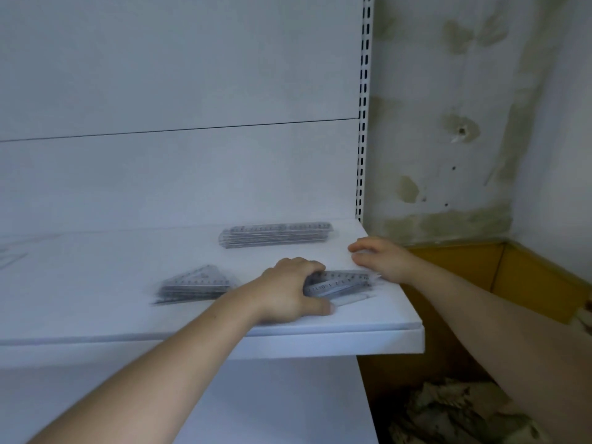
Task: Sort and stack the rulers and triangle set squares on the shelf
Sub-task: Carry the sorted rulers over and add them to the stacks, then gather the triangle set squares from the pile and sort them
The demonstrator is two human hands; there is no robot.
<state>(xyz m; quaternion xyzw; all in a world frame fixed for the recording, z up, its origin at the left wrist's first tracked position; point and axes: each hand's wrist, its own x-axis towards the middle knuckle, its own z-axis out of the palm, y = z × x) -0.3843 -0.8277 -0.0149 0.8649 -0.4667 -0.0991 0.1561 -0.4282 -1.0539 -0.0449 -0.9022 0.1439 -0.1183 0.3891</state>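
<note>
On the shelf (96, 283) three clear plastic groups lie well apart. Stacked rulers (275, 235) sit at the back right, probably parked out of the way as finished. Stacked set squares (195, 285) sit left of centre. A looser pile (341, 283) lies near the front right corner, and blur hides whether it holds rulers, set squares or both. The left hand (288, 290) grips the pile's left end, fingers curled over the top and thumb stretched along its near edge, seemingly to square the pieces up. The right hand (381, 257) rests at the pile's right end with fingers loosely bent, likely acting as a stop. I cannot tell whether it holds anything.
</note>
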